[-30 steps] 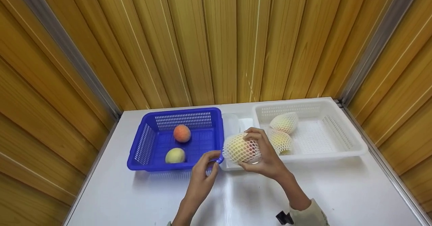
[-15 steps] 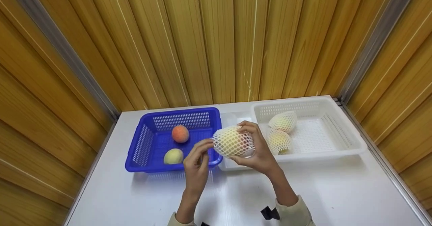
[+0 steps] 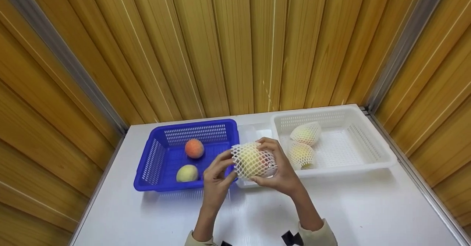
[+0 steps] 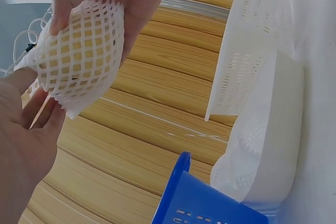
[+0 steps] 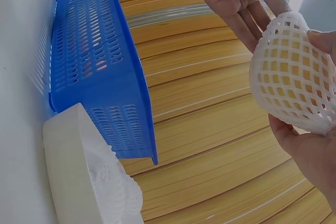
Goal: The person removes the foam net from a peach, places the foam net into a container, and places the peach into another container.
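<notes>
A yellow-and-red peach (image 3: 250, 160) in a white foam net (image 4: 84, 51) is held up over the gap between two baskets. From its right side my right hand (image 3: 280, 168) grips it, fingers on top and thumb beneath. At the other end, my left hand (image 3: 218, 179) pinches the net's open edge between thumb and fingertips. The right wrist view shows the netted peach (image 5: 294, 72) between both hands. An orange peach (image 3: 194, 148) and a pale yellow peach (image 3: 187, 173) lie in the blue basket (image 3: 147, 156) at left.
The white basket (image 3: 353, 169) on the right contains two netted peaches (image 3: 306, 133), close together at its left side. Behind the hands, a low white container (image 3: 247, 183) sits between the baskets; white netting shows inside it (image 5: 113, 182). Wood-patterned walls (image 3: 235, 47) enclose the white table (image 3: 165, 216).
Both hands and the netted peach have shifted slightly left. My left hand has come from the blue basket's corner to the net's open edge, which now looks spread wider.
</notes>
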The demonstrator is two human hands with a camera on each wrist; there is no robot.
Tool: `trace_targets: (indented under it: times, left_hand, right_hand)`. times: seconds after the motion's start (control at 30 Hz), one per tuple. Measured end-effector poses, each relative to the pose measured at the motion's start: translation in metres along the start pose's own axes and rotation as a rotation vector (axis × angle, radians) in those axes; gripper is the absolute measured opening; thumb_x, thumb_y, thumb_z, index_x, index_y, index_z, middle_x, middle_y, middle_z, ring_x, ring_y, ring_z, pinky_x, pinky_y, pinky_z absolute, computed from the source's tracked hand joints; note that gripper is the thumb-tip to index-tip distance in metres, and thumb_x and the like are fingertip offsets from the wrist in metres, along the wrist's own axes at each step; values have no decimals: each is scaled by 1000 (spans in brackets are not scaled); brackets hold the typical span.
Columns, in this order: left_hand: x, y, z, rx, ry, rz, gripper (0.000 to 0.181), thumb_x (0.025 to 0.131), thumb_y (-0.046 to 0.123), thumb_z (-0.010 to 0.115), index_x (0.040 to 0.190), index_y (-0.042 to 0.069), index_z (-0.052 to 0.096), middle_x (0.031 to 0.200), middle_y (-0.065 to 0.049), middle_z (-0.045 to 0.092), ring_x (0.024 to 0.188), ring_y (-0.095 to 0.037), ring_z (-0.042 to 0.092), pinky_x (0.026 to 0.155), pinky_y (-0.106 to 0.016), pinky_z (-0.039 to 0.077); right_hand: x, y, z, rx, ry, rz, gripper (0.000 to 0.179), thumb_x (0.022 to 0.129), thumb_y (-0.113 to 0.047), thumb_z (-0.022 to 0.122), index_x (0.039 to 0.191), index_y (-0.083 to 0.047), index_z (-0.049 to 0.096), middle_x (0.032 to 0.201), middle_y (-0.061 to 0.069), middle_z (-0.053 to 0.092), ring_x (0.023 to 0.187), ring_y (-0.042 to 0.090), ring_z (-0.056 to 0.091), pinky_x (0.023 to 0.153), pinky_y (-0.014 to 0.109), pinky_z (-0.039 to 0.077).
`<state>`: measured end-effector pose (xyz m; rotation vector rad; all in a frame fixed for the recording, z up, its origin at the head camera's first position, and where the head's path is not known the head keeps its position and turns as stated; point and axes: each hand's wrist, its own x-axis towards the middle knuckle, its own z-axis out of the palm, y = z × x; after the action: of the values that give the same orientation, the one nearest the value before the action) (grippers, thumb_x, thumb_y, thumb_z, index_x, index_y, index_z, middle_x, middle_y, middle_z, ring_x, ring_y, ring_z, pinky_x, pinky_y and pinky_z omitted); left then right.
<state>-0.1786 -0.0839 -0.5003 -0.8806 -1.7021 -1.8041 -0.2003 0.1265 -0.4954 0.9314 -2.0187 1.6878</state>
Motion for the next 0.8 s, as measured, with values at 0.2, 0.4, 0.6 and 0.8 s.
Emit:
trace_targets:
  times: [0.2, 0.4, 0.6, 0.8]
  left_hand:
    - [-2, 1, 1, 3, -72, -71, 36, 82, -17, 72, 117, -6, 68, 142, -23, 54, 134, -19, 54, 107, -36, 49]
    - [-2, 0, 5, -36, -120, -111, 49, 82, -17, 72, 129, -8, 62, 145, -25, 48, 133, -19, 54, 104, -40, 52]
    - [-1, 0, 8, -55, -124, -132, 55, 80, -18, 73, 132, -9, 58, 144, -29, 47, 133, -20, 54, 100, -44, 53]
    - [-2, 0, 9, -41, -115, -149, 57, 79, -17, 73, 133, -7, 59, 145, -30, 45, 133, -21, 53, 99, -41, 54]
  right_hand:
    - [-2, -3, 0, 3, -8, -13, 80, 63, -7, 93, 130, -6, 50, 144, 15, 47, 136, 23, 45, 112, 28, 41]
    - [-2, -15, -3, 7, -19, -14, 79, 63, 1, 90, 132, 2, 50, 144, 24, 47, 140, 22, 43, 116, 25, 36]
    - [-4, -13, -7, -14, -35, -25, 81, 66, -3, 91, 137, -6, 53, 149, 17, 49, 141, 24, 45, 114, 26, 39]
    - [-5, -8, -8, 0, -52, -62, 80, 70, -6, 91, 140, -8, 53, 151, 14, 47, 141, 27, 45, 113, 27, 41]
